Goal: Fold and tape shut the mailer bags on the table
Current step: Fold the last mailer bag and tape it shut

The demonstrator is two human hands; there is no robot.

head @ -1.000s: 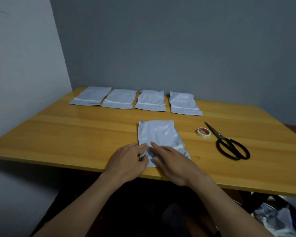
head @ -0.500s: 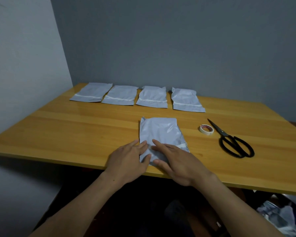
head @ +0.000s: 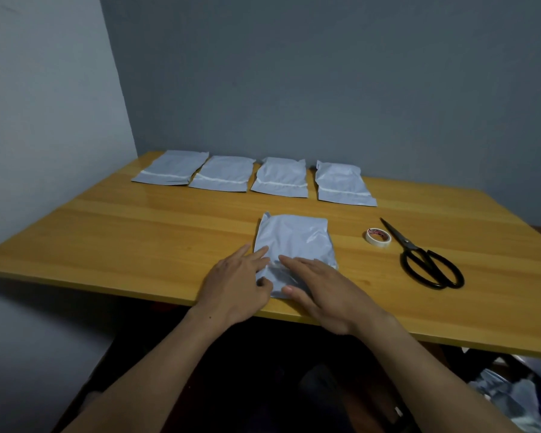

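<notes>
The mailer bag (head: 294, 235) lies flat on the counter (head: 138, 239), partly under the fingers and stretching just beyond them, its near end covered by both hands. The left hand (head: 235, 285) rests on the bag's near left corner, fingers (head: 258, 254) straight and slightly spread, thumb set against the near edge. The right hand (head: 325, 292) lies palm-down over the near right part, fingers (head: 297, 264) straight and close together, their tips close to the left fingers. Neither hand pinches anything. Both press down, which I judge is meant to flatten the open end or crease a fold so it holds while tape is fetched. Whether the flap is already turned over cannot be told, since the hands hide it. To the right of the right fingers, apart from the bag, sits the tape roll (head: 378, 236), with black scissors (head: 425, 260) just beside it, blades closed and handles toward the person. That placement likely lets the right hand reach them while the left pins the fold. Well beyond the fingertips, four more bags (head: 281, 178) lie in a row at the far edge, each crossed by a white strip.
</notes>
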